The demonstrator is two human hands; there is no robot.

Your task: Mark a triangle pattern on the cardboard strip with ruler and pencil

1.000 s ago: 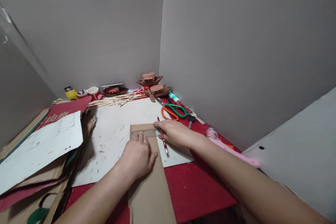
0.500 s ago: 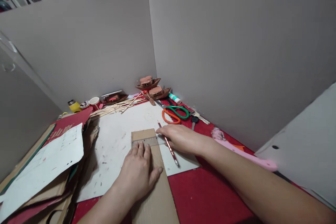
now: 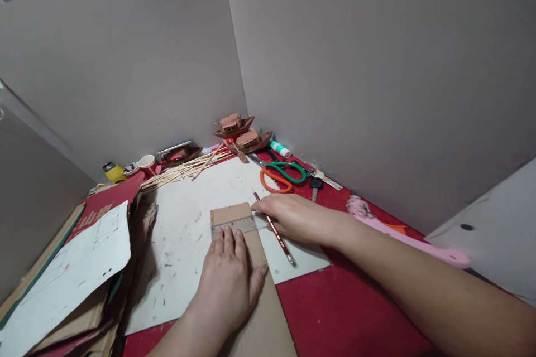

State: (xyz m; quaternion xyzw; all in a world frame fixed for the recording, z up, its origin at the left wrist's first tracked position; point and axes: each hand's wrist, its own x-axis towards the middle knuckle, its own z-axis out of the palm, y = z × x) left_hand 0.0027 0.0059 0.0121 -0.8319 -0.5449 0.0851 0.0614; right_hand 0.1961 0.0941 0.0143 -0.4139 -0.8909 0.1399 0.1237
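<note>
A long cardboard strip [image 3: 268, 301] lies over a white board [image 3: 180, 223] on the red table. Across its far end rests a clear ruler [image 3: 235, 225]. My left hand [image 3: 228, 279] lies flat on the strip, fingertips on the ruler's near edge and thumb spread to the right. At the ruler's right end is my right hand [image 3: 293, 216], its fingers bent and pressed together around a dark red pencil [image 3: 276, 234]. The pencil slants, eraser end toward me; the undersides of the right fingers are hidden.
Green and orange scissors [image 3: 285, 174], keys [image 3: 317, 185] and a pink tool [image 3: 419, 242] lie to the right. Model boats [image 3: 250, 140] and thin sticks [image 3: 188, 169] are at the back. Stacked cardboard and a marked paper [image 3: 79, 262] stand at left, with a paper cup [image 3: 147, 165] behind.
The camera view has shifted slightly. Both hands stay nearly where they were on the ruler and pencil, with no clear change in what they hold.
</note>
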